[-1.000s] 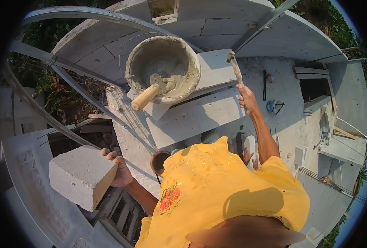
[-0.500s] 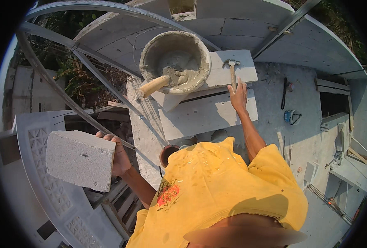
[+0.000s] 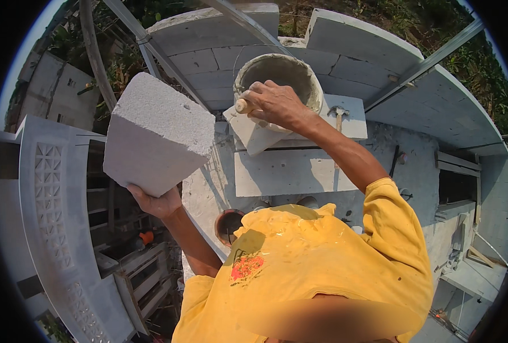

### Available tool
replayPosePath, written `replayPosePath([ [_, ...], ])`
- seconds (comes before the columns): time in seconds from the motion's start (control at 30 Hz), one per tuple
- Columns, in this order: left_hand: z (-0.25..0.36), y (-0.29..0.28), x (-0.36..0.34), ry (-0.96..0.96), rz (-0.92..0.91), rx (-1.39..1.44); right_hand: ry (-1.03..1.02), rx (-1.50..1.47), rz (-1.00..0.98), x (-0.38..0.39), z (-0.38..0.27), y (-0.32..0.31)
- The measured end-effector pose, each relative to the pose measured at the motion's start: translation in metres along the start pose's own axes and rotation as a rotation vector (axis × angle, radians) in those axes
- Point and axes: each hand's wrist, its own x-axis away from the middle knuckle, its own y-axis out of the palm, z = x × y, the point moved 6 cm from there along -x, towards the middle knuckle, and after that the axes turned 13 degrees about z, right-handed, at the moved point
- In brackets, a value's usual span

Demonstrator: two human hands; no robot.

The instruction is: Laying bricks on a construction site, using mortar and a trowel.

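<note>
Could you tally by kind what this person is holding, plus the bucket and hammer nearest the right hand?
Pale block, held in the left hand: 1
Wooden handle, held in the right hand: 1
Bucket: 1
Hammer: 1
Total: 4

A matt, grainy block (image 3: 159, 134) above the left fingers (image 3: 138, 195); smooth wooden handle (image 3: 243, 106) in the right fingers (image 3: 259, 100); mortar-crusted bucket (image 3: 306, 86) beyond.

Sunlit bldg site w/ lt-grey blk wall (image 3: 368, 71), part-shaded conc. floor (image 3: 381, 146), greenery (image 3: 379, 20) bhd.
</note>
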Motion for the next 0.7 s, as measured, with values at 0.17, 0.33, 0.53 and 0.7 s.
replayPosePath([
  [0.17,0.027,-0.016,0.0,0.053,0.058,-0.084,0.404,-0.065,0.113,0.008,0.076,-0.075],
  [0.33,0.013,-0.013,-0.016,0.155,0.102,-0.428,0.283,0.251,0.032,0.014,0.082,-0.097],
  [0.53,-0.004,0.066,-0.025,0.384,-0.185,-0.907,0.416,0.14,-0.236,0.033,0.111,-0.108],
  [0.7,-0.034,0.081,-0.025,0.313,-0.245,-1.003,0.932,-0.372,0.146,0.121,0.109,-0.18],
])
